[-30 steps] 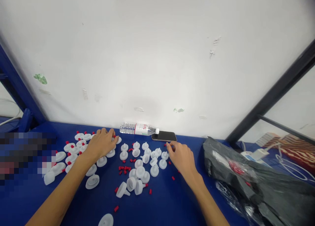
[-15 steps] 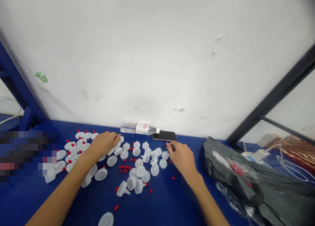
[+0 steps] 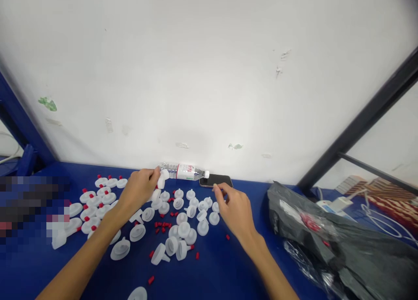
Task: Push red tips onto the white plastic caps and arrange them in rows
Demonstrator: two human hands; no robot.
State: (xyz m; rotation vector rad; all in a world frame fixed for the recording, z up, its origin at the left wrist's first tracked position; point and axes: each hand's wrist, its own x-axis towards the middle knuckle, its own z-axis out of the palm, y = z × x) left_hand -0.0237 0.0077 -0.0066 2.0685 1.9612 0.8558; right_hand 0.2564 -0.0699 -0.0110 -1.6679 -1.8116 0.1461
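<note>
My left hand (image 3: pixel 141 187) is closed, its thumb and fingertips pinching a white plastic nozzle cap (image 3: pixel 164 174) in front of the bottle's base. My right hand (image 3: pixel 234 207) has thumb and forefinger drawn together in front of the phone; whatever they pinch, if anything, is too small to make out. Between the hands lie many loose white nozzle caps (image 3: pixel 184 229), some upright, some tipped over. Small red tips (image 3: pixel 163 224) are scattered among them. Left of my left forearm sit several white caps with red tips fitted (image 3: pixel 94 200).
A clear water bottle (image 3: pixel 189 172) lies on its side against the wall, beside a dark phone (image 3: pixel 222 179). A grey plastic bag (image 3: pixel 310 230) fills the right of the blue table (image 3: pixel 228 274). White cables (image 3: pixel 372 210) lie beyond the dark metal post (image 3: pixel 359 121).
My left hand has risen slightly and now shows a white nozzle cap at its fingertips. My right hand has shifted a little left, its fingertips now higher. The view has shifted slightly.
</note>
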